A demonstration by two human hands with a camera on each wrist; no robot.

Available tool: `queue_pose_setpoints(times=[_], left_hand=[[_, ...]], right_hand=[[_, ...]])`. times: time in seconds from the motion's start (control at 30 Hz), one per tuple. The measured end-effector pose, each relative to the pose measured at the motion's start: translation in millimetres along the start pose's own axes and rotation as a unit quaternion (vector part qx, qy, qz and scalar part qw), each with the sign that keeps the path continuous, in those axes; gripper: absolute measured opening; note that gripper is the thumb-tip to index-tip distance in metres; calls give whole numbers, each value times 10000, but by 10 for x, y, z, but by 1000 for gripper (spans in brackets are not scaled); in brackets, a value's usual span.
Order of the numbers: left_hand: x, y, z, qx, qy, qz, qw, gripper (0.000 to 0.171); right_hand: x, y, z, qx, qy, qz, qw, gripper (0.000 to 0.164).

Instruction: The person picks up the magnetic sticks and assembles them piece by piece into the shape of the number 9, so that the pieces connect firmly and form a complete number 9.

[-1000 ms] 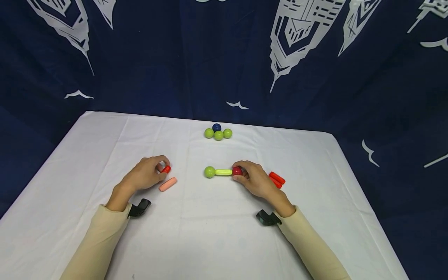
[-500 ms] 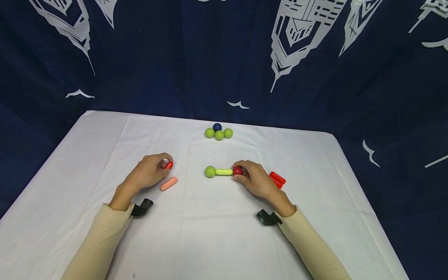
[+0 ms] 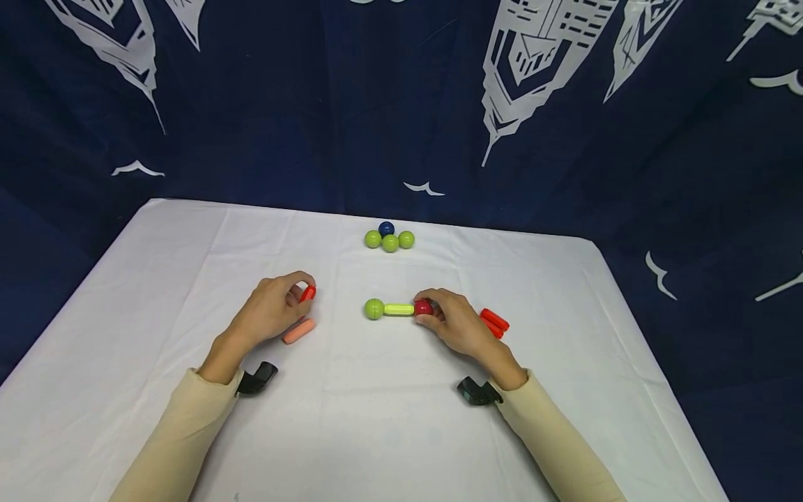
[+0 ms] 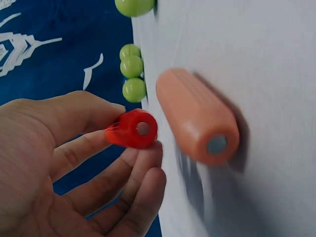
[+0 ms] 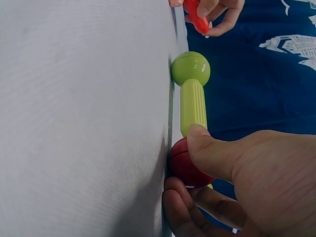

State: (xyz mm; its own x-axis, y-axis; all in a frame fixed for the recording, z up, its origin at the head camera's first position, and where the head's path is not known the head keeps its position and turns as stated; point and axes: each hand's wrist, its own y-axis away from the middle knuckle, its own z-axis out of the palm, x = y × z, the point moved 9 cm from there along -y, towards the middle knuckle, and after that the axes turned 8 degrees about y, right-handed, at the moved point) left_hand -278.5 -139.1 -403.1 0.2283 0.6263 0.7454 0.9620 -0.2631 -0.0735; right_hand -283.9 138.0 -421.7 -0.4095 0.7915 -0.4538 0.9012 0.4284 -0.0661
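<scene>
Red stick (image 3: 308, 293) is off the bench (image 3: 376, 411), pinched in my left fingers (image 4: 81, 112); from over here I see the lime rod (image 3: 399, 309) to its right, long axis sideways, green ball (image 3: 374, 309) facing it, right fingers (image 5: 213, 155) clamped on the red ball (image 3: 423, 308).

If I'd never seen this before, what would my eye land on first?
Probably the green ball and red ball in the middle, with a yellow-green rod between them, the red one held by the right hand. To their left, the left hand pinches a red rod near a salmon rod lying on the white table. Behind, upside-down white buildings stand out on a dark blue curtain.
</scene>
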Motion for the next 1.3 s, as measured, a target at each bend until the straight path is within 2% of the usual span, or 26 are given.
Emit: queue_pose_setpoints(times=[0.23,0.37,0.5,0.7,0.9,1.03,1.13,1.17,1.3], left_hand=[[131,5,106,-81,59,128,9999,25],[194,11,206,-174,258,162,9994,25],[275,20,375,-474,699,295,9960,29],[365,29,641,-943,1264,418,9866,46],[352,27,820,-1112,1916,61,9751,65],[313,40,930,-1236,2652,-448,9552,69],[279,48,1003,-1274,3016,-834,9412,68],[270,50,1020,-1270,3076,-919,9385,69],[247,52,1056,-1207,3091,-1041,9376,68]], right_hand=[[6,-7,7,-1,9,72,10000,32],[7,-8,14,-18,-12,56,10000,32],[10,-6,17,-13,-24,69,10000,32],[6,0,18,-1,-38,42,10000,32],[17,1,8,24,-27,9,10000,32],[28,1,6,36,-9,30,10000,32],[26,-1,10,23,-21,47,10000,32],[22,-1,11,17,-30,48,10000,32],[23,0,20,-15,-28,57,10000,32]])
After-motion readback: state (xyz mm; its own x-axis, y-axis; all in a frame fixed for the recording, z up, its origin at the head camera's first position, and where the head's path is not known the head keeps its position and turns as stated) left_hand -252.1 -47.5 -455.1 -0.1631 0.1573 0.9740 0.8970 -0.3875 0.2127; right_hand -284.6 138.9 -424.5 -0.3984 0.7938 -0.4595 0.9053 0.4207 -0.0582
